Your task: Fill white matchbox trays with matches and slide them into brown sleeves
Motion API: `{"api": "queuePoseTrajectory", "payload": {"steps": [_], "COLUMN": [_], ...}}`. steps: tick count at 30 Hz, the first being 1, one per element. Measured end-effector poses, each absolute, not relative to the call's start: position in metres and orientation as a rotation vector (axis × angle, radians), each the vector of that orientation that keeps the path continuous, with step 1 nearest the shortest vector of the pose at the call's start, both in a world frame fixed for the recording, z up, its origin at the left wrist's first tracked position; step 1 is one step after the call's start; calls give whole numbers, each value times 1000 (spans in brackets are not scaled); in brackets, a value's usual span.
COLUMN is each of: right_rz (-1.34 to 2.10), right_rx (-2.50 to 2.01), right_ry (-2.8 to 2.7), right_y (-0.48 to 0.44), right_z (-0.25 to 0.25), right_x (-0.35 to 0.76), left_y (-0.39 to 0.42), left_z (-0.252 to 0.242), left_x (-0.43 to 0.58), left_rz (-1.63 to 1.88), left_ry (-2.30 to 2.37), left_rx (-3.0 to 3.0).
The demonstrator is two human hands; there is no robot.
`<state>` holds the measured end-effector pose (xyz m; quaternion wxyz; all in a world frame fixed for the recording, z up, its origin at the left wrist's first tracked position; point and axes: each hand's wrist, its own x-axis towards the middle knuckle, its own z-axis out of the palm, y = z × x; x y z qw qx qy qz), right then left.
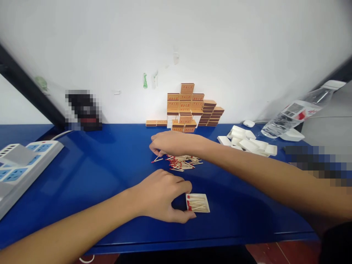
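Note:
My left hand [165,196] grips a small white matchbox tray [205,210] by its left end, thumb below and forefinger above. Inside the tray lie several matches [198,204], their red heads towards my hand. Reaching across the desk, my right hand [170,143] is closed, its fingertips pinched down on a match [157,158] at the left edge of a loose pile of red-headed matches [183,163]. Part of that pile is hidden under my right wrist.
Stacked matchboxes [185,105] stand against the wall. White empty trays [249,143] are heaped at the right, by a tilted plastic bottle [298,110] and a small white case [249,123]. A power strip [33,161] lies at the left on the blue desk [110,165].

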<state>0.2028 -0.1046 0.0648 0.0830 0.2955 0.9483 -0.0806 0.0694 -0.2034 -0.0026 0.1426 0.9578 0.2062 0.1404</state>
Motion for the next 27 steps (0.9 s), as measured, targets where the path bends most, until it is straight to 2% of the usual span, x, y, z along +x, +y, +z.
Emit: {"api": "queuePoseTrajectory", "payload": {"steps": [9, 22, 27], "right_rz": [-274, -135, -100], "right_rx": [937, 949, 921], "right_ry": [2798, 2734, 2700], "right_y": [-110, -126, -134], "right_z": [58, 49, 64], "right_x": [209, 194, 192], "left_y": [-202, -200, -199], "left_z": [-4, -3, -1], "left_x": [69, 69, 69], "left_rz": [430, 456, 433], "left_ry": [576, 589, 606], "left_rx": [2781, 2756, 2762]}}
